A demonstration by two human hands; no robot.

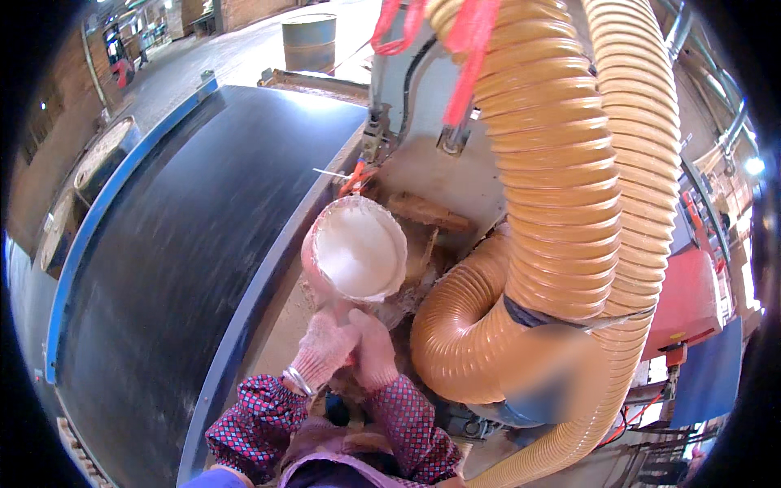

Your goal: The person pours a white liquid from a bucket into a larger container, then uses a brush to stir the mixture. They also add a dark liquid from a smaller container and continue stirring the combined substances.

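Observation:
My left hand (325, 351), in a pale knitted glove with a metal bracelet at the wrist, is close against my right hand (373, 348), gloved the same way. The fingers of both curl inward, and a small bit of red shows between them; what they hold, if anything, is hidden. Just beyond the fingertips is a round pinkish bucket (311, 264) with a crusted rim. White material (355, 250) with a smooth surface lies inside it. I cannot tell whether my fingers touch the bucket. Patterned sleeves cover both forearms.
A wide black conveyor belt (187, 220) with a blue side rail (122, 195) runs along the left. Thick ribbed tan hoses (561, 179) rise on the right, one curving low beside my right hand. Red straps (472, 61) hang ahead. Drums (309, 45) stand farther off.

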